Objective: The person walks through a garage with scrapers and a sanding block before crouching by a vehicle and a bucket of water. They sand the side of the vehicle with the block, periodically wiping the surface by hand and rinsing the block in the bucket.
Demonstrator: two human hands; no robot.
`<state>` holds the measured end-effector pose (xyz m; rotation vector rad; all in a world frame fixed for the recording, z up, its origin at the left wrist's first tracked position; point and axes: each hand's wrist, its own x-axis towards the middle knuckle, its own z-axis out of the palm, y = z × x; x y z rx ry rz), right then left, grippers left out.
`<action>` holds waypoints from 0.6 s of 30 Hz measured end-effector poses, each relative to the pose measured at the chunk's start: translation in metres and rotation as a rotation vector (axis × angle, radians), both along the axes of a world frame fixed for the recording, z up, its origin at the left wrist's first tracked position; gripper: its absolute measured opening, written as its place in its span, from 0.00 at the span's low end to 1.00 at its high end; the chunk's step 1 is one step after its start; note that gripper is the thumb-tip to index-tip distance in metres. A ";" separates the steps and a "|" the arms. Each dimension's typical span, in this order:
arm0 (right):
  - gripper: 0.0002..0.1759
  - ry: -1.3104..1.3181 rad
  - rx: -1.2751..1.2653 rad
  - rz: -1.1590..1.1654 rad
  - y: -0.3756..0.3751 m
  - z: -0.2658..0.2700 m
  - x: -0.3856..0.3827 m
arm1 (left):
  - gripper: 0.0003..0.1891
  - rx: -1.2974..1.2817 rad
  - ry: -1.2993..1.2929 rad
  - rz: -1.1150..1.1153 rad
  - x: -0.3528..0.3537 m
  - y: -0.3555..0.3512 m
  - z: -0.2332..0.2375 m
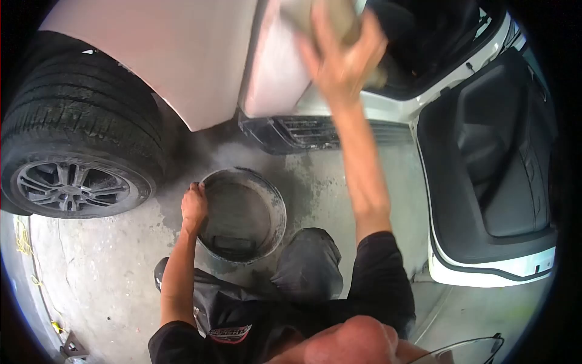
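Panel [276, 76] rubbing looks underway: my right hand [344, 70] half-curls round a blurred pad [345, 22], my left hand [194, 208] clasps the bucket [280, 213] rim. Next calls for even pressure.

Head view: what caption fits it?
Left hand on a tub, right hand holding a blurred object by a car.

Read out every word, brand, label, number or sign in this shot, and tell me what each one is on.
Nothing can be read with certainty.
Black shirt: the red-and-white chest logo bears lettering, too blurred to read.
Tire sidewall: any markings are too faint to read.
Wheel center cap: any emblem is too small to make out.
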<state>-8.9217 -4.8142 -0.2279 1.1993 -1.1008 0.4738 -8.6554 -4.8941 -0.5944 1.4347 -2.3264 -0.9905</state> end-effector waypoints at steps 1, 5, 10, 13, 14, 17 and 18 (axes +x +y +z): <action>0.29 0.017 -0.054 -0.033 -0.012 0.028 0.003 | 0.22 0.001 -0.014 0.001 0.000 0.000 -0.002; 0.30 -0.048 -0.060 0.046 -0.005 -0.026 0.003 | 0.22 -0.027 0.006 0.022 0.000 0.000 -0.006; 0.33 -0.122 0.063 0.080 0.016 -0.089 -0.005 | 0.22 -0.029 0.015 0.011 0.008 0.001 -0.009; 0.32 -0.032 -0.032 -0.058 -0.013 0.012 0.002 | 0.22 -0.030 0.008 -0.001 0.003 0.003 -0.007; 0.34 -0.099 -0.184 0.338 -0.035 0.034 0.012 | 0.22 -0.036 0.017 0.009 0.001 0.001 -0.004; 0.35 -0.057 -0.070 0.270 -0.015 -0.003 -0.004 | 0.21 0.001 -0.027 0.025 0.000 0.002 0.000; 0.35 0.009 0.060 0.039 0.008 -0.033 -0.015 | 0.21 -0.004 -0.014 0.021 0.000 -0.001 0.001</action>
